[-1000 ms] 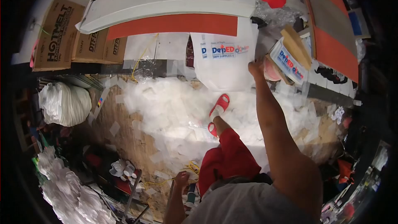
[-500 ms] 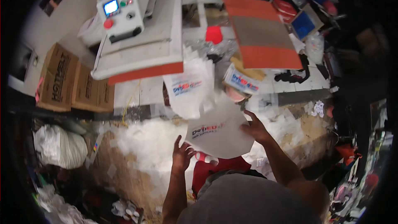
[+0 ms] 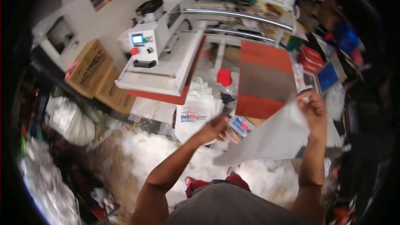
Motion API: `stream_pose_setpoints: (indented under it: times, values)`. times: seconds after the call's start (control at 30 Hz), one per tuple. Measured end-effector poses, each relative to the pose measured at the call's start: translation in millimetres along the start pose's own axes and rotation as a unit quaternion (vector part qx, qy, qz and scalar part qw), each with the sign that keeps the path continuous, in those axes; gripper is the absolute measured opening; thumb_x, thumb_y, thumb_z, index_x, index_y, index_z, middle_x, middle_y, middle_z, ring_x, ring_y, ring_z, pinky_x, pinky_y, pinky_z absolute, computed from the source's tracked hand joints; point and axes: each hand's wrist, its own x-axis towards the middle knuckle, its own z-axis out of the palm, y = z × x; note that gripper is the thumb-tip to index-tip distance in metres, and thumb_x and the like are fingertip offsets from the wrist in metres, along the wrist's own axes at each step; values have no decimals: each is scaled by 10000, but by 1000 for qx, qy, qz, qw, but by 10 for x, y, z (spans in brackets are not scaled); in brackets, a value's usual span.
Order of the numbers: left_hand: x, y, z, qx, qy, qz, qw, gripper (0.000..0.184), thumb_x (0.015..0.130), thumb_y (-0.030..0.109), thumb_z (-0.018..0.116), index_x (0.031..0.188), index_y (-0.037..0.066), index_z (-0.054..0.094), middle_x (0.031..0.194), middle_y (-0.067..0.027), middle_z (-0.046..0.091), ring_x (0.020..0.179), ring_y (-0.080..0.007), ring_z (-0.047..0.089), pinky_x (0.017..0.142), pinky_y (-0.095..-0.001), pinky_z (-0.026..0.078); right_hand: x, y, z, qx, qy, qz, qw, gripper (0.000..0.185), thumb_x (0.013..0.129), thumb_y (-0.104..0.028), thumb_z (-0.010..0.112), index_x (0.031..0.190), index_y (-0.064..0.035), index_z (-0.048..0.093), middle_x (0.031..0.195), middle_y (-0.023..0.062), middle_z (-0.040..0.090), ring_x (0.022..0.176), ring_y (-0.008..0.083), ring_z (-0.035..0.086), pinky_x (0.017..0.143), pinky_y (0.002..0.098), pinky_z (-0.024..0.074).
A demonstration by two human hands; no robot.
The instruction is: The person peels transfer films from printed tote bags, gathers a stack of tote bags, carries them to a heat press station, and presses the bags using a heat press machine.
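My right hand (image 3: 314, 108) pinches the upper right corner of a white cloth bag (image 3: 271, 139), which hangs slanting down to the left. The side facing me looks plain, and I cannot make out its handles. To its left, my left hand (image 3: 214, 129) is off the bag, fingers apart, beside a small stack of printed sheets (image 3: 241, 126) in blue and red. Whether the fingertips touch that stack I cannot tell. Just left of this hand lies a pile of white bags (image 3: 196, 106) with looped handles and a blue and red print on top.
A heat press (image 3: 160, 66) with a lit control panel stands at the left of the bench. Its red-and-brown platen (image 3: 266, 79) lies to the right. A red cloth (image 3: 224, 77) sits between them. Cardboard boxes (image 3: 93, 68) stand far left. White material (image 3: 154, 154) covers the floor.
The bag has moved right and up in my right hand, and its print no longer shows. My left hand has moved up and right, toward the printed sheets. The view has shifted.
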Motion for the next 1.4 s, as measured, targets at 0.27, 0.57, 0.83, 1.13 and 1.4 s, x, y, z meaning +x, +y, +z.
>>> stream_pose_setpoints:
  times: [0.27,0.57,0.83,1.13,1.4]
  values:
    - [841,995,1274,-110,-9,173,979,609,948,368,565,1449,105,340,1357,-75,472,1143,-157,508,949,-301,436,1109,-523,-1010,-95,-118,-138,979,123,821,-14,621,944,-21,611,897,31,595,827,99,540,748,236,410]
    - [2035,2331,849,266,338,484,762,417,896,23,498,1310,47,537,1155,-200,618,1018,-284,614,859,-342,483,1232,582,-1955,-104,80,-119,984,378,908,-59,605,1285,-48,573,1284,84,590,1097,117,543,931,251,411]
    - [3289,-186,276,484,176,108,850,464,796,150,524,1250,88,596,1030,-280,640,968,-408,634,859,-461,515,552,4317,-1869,-273,-42,254,927,501,778,-171,641,1248,-24,553,1088,202,653,986,345,651,860,418,502]
    - [3014,-382,505,356,309,146,870,460,824,134,587,1270,33,539,1049,-272,640,962,-408,645,852,-446,523,67,3633,-1548,-287,104,214,928,345,817,-124,623,1145,-34,559,823,206,630,788,368,643,707,449,504]
    - [3031,-521,479,353,313,133,872,432,847,144,617,1256,32,535,856,-178,662,759,-294,666,717,-399,528,-23,3716,-1491,-330,160,203,908,320,816,-117,633,1123,-44,577,805,200,642,730,364,649,665,444,511]
